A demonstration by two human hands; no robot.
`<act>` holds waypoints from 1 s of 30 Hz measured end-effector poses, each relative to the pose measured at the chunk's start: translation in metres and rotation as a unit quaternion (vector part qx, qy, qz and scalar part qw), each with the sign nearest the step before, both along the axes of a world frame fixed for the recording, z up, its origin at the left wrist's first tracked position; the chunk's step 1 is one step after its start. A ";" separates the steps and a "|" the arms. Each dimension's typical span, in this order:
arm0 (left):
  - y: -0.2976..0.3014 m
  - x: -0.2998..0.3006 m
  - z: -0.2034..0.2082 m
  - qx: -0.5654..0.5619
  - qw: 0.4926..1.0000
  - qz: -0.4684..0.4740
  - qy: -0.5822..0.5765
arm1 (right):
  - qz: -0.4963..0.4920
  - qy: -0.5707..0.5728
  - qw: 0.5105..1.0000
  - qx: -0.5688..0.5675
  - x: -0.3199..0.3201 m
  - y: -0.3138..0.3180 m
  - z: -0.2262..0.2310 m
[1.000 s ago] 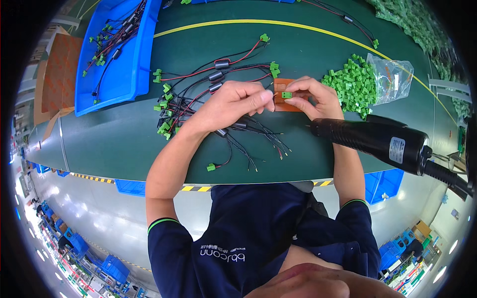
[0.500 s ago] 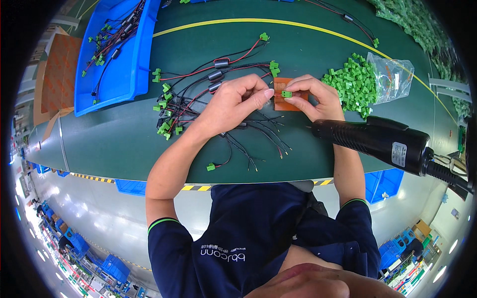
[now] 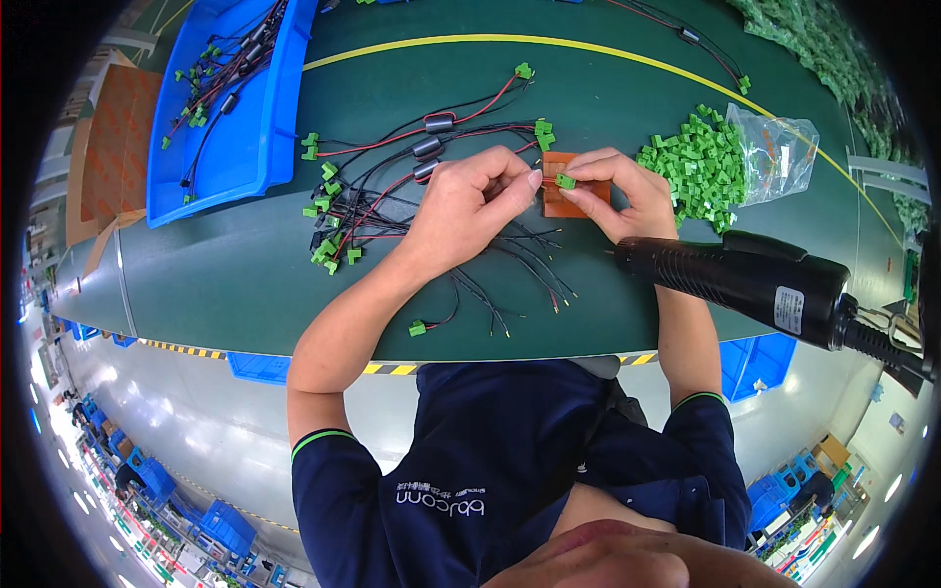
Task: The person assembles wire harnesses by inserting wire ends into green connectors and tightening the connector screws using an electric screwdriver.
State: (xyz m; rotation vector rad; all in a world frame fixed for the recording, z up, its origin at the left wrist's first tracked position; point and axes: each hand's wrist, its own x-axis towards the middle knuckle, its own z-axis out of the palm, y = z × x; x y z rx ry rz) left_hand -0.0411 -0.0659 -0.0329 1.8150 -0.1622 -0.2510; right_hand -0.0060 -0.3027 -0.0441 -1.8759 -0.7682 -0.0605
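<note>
1. Left hand: thumb and forefinger pinch red wire; cannot tell if seated.
2. Right hand: fingertips grip 1 green connector over orange block, wire running toward it.
3. Cables lie on tabletop, left of block; connector pile right, near black tool.

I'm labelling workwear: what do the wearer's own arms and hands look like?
The left hand and right hand are ungloved. The forearms are bare, below short dark navy sleeves edged with thin bright green trim.
</note>
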 end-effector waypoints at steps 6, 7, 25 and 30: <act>-0.001 0.000 -0.005 -0.034 0.999 0.013 -0.001 | -0.008 0.006 1.000 -0.012 0.000 0.000 -0.001; -0.001 0.001 -0.005 -0.032 0.999 0.015 -0.007 | -0.007 0.006 1.000 -0.008 0.000 0.000 -0.002; 0.001 0.001 0.002 -0.065 0.995 -0.001 0.076 | -0.007 -0.006 1.000 -0.024 -0.002 0.001 0.004; -0.002 0.001 -0.003 -0.094 0.994 0.014 0.052 | -0.005 0.000 1.000 -0.021 -0.003 0.002 0.006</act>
